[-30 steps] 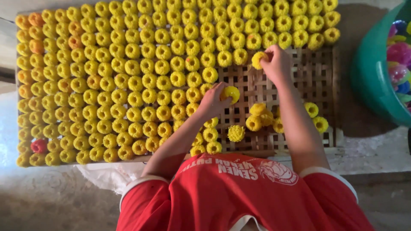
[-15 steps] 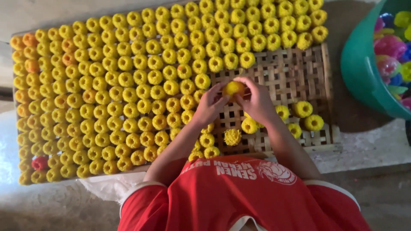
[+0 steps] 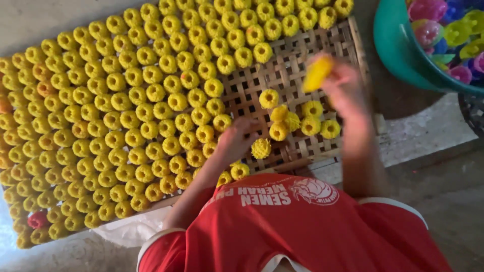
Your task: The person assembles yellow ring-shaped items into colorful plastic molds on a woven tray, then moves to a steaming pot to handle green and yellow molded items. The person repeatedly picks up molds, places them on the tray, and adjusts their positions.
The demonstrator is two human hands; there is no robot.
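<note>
Many small yellow ring-shaped flower-like pieces [image 3: 151,93] stand in close rows on a woven bamboo tray [image 3: 292,70]. My right hand [image 3: 343,88] is raised over the tray's bare right part, blurred, and grips one yellow piece [image 3: 317,71]. My left hand [image 3: 236,140] rests low on the tray at the edge of the rows, fingers curled down. Whether it holds anything is hidden. A loose cluster of yellow pieces [image 3: 297,121] lies between the hands, and a single one [image 3: 261,148] sits right beside the left hand.
A teal basin [image 3: 398,45] at the top right holds pink, blue and yellow-green pieces. One red piece [image 3: 38,220] sits among the yellow rows at the lower left. The tray lies on a pale stone surface [image 3: 428,131]. My red shirt fills the bottom.
Both hands were together on one yellow piece over the tray's middle. The right hand has now swung up and right with a piece, and the left has dropped toward the rows.
</note>
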